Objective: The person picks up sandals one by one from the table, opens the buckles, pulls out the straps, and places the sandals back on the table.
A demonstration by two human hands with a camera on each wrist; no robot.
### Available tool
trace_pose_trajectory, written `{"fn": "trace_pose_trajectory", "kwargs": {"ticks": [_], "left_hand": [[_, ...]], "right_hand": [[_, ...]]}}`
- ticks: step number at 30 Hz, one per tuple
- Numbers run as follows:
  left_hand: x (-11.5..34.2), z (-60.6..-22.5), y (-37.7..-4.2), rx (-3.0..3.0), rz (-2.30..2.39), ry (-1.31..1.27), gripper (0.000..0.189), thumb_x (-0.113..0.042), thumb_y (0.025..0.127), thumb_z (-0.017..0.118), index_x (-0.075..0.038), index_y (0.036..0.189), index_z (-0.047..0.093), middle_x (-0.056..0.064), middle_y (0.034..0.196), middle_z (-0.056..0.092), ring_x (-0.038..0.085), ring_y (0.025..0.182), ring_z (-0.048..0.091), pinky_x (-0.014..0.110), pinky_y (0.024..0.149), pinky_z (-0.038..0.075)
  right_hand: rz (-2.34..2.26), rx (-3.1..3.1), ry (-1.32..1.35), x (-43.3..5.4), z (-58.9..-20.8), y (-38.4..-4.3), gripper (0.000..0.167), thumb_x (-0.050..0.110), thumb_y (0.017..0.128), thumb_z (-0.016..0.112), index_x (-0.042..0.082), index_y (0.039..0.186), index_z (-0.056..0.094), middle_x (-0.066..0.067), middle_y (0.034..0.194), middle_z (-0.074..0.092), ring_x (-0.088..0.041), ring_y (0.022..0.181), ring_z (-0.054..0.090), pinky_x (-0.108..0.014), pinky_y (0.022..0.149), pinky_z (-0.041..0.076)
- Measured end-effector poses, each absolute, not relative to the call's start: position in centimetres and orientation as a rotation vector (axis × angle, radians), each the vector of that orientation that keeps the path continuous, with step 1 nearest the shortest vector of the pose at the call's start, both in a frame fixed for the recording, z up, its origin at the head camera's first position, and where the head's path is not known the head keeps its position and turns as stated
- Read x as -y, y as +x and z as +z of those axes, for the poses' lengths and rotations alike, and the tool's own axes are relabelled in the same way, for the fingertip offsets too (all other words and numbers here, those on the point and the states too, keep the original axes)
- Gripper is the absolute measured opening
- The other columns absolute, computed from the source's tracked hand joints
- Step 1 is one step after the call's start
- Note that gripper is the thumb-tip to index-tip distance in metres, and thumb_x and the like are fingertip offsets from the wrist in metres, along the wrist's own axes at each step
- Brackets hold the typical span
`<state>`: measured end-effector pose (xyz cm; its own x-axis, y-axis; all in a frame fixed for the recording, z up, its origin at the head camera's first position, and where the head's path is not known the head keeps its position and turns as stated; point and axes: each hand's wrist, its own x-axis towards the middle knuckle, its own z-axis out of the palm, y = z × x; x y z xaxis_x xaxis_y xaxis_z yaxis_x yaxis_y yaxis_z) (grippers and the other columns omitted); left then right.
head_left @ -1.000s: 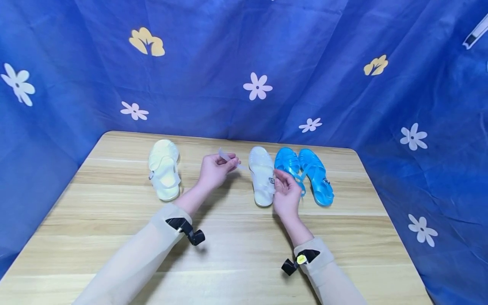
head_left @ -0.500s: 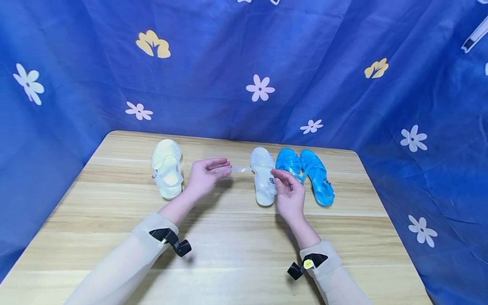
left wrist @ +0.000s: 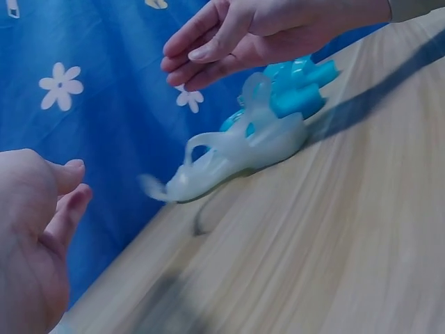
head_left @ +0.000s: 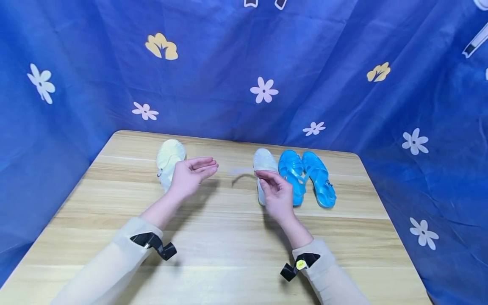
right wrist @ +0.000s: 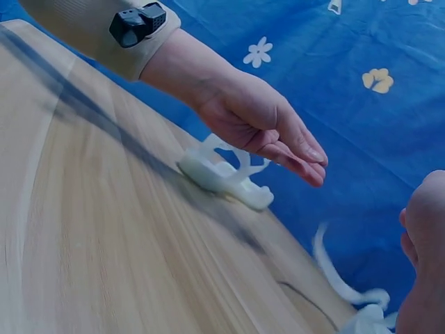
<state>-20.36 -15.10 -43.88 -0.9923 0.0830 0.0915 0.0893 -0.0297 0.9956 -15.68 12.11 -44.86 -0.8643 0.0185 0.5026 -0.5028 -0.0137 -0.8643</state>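
Observation:
My left hand (head_left: 192, 176) hovers to the left of the middle white jelly sandal (head_left: 264, 159), fingers nearly straight and holding nothing. From that sandal a loose translucent strap (right wrist: 330, 268) sticks out leftward, blurred in the head view. My right hand (head_left: 277, 192) is above the same sandal and covers its buckle side in the head view. In the left wrist view, a gap shows between the right hand's extended fingers (left wrist: 201, 52) and the sandal. The other white sandal (head_left: 171, 151) lies at the left, partly behind my left hand.
Two blue jelly sandals, one near the white one (head_left: 289, 163) and one farther right (head_left: 318, 178), lie side by side. All rest on a wooden table (head_left: 213, 254). A blue flowered curtain (head_left: 213, 63) hangs behind its far edge.
My left hand has released the strap and moved left, away from the middle white sandal. My right hand has left the buckle side and shifted left over the sandal. The strap now hangs free.

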Motion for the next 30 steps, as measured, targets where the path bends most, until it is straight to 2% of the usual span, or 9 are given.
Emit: {"fn": "trace_pose_trajectory", "kwargs": {"ticks": [7,16,25,30], "left_hand": [[18.4,-42.8,-19.7,2.117,-2.198,-0.116,0.045,0.002,0.094,0.079,0.017,0.132,0.062,0.028,0.122,0.071,0.010,0.100,0.076,0.028,0.090,0.058],[22.0,-42.1,-19.4,1.987,-2.231,-0.091,0.046,0.005,0.092,0.080,0.018,0.132,0.062,0.008,0.108,0.079,0.011,0.099,0.077,0.026,0.090,0.057],[25.9,-42.9,-20.2,1.993,-2.185,0.069,0.047,-0.002,0.091,0.084,0.010,0.132,0.066,-0.001,0.105,0.080,0.007,0.096,0.076,0.022,0.087,0.058],[27.7,-43.8,-20.4,1.977,-2.158,0.135,0.041,-0.001,0.089,0.086,0.003,0.127,0.072,-0.003,0.103,0.080,0.004,0.095,0.075,0.019,0.086,0.057]], "right_hand": [[2.016,1.952,0.577,-9.8,-45.0,-15.9,0.025,-0.020,0.096,0.062,-0.013,0.119,0.070,-0.027,0.119,0.071,-0.042,0.116,0.068,-0.037,0.103,0.055],[2.081,2.010,0.635,-6.7,-45.9,-16.6,0.025,-0.019,0.096,0.064,-0.012,0.120,0.070,-0.024,0.120,0.071,-0.037,0.117,0.068,-0.037,0.104,0.054],[2.202,1.995,0.648,-3.3,-45.9,-17.4,0.026,-0.022,0.093,0.064,-0.015,0.118,0.069,-0.030,0.119,0.070,-0.044,0.117,0.067,-0.038,0.103,0.055],[2.207,1.995,0.671,-1.1,-46.1,-17.8,0.026,-0.020,0.091,0.068,-0.013,0.116,0.070,-0.026,0.119,0.072,-0.038,0.115,0.070,-0.038,0.103,0.056]]}}
